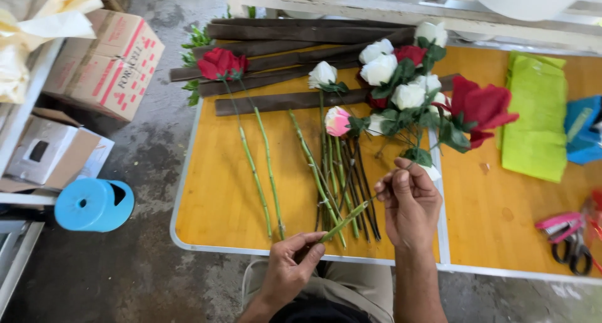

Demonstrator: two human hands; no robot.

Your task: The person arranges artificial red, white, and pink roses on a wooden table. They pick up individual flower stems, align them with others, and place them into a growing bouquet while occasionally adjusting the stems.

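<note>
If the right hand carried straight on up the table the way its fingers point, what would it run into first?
Most likely the cluster of white and red flower heads, whose leaves sit just beyond the right hand. Depth is unclear, so it might pass over the stems lying flat to its left.

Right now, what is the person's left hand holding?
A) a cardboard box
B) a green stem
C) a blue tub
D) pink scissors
B: the left hand pinches the lower end of a green stem at the table's front edge, while the right hand pinches a thin wire at its upper tip. The pink scissors lie untouched far to the right.
</note>
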